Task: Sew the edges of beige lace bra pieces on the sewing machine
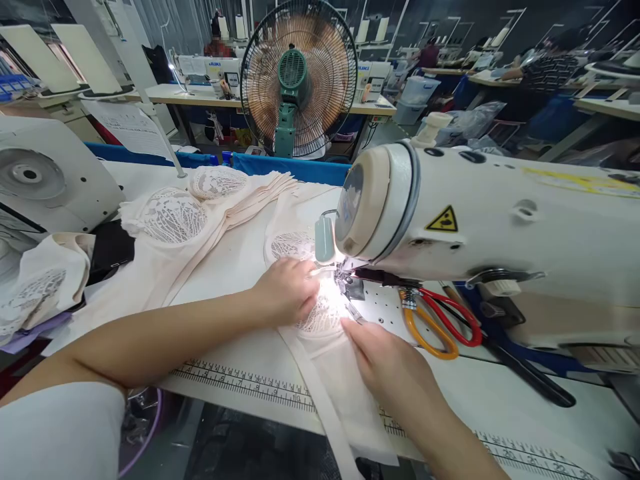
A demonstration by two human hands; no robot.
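A pale pink bra with lace cups (323, 319) lies under the needle area of a white sewing machine (480, 220), lit by a bright lamp. My left hand (290, 291) is closed on the bra just left of the presser foot (344, 277), its fingers curled over the fabric. On the near right side, my right hand (387, 357) pinches the edge of the cup between thumb and fingers. A small metal piece shows by its fingertips; I cannot tell what it is. A long pale strip (320, 403) hangs from the bra over the table's front edge.
Right of the needle lie orange-handled scissors (430, 330) and a red-handled tool (463, 317). Stacked bra pieces (173, 217) cover the table's left side, near another machine (47, 177). A printed ruler (250, 385) runs along the front edge. Behind stands a fan (293, 73); people sit farther back.
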